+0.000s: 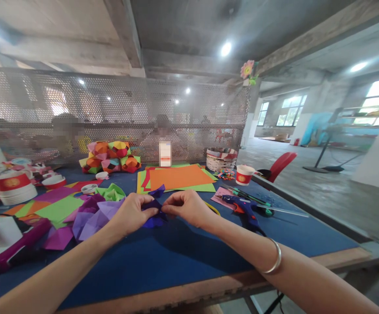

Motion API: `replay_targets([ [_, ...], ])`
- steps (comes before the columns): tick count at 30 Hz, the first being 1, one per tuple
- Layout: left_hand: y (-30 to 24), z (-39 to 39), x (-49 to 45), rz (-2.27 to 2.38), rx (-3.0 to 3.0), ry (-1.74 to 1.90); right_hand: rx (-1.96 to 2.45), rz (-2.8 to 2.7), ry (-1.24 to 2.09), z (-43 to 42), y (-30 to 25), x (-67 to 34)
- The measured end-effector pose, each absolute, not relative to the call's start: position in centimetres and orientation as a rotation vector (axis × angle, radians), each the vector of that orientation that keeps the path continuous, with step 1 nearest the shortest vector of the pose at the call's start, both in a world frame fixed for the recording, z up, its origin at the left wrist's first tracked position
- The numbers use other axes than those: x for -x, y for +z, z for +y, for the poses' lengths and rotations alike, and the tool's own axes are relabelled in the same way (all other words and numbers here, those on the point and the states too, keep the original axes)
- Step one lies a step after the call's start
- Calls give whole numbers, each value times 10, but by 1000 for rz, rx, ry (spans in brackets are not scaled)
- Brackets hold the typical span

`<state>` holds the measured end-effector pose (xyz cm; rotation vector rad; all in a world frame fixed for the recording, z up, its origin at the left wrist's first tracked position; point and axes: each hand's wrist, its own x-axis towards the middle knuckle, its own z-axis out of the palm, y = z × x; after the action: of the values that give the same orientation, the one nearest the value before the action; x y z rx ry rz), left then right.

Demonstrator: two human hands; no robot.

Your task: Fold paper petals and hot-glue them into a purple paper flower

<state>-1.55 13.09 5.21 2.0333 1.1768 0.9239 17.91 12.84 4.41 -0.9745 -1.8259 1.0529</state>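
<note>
Over the blue tabletop, both hands meet at a dark purple folded paper piece (pixel 155 204). My left hand (pixel 132 213) pinches its left side between thumb and fingers. From the right, my right hand (pixel 187 208) closes thumb and fingertips on its other edge; a silver bangle circles that forearm. More dark purple folded paper (pixel 153 222) shows just below the fingers, and I cannot tell whether it is joined to the held piece. Left of my left hand lie folded lilac paper pieces (pixel 94 218) and a green folded piece (pixel 112 192).
Stacked colored paper sheets (pixel 179 178) lie behind my hands. At right are a blue glue gun (pixel 243 205), a paper cup (pixel 244 174) and a woven basket (pixel 221 160). Finished paper balls (pixel 111 157) stand at back left, before a perforated screen (pixel 111 100). Stacked cups (pixel 15 187) stand left.
</note>
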Motion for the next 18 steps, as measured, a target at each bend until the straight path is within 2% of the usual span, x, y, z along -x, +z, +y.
replay_targets([
  [11,53,129,12,1223,-2047,887,1147,-2072,361,115,44,-169],
  [18,45,138,16,1269,-2057,826,1129,-2060,347,116,39,-169],
])
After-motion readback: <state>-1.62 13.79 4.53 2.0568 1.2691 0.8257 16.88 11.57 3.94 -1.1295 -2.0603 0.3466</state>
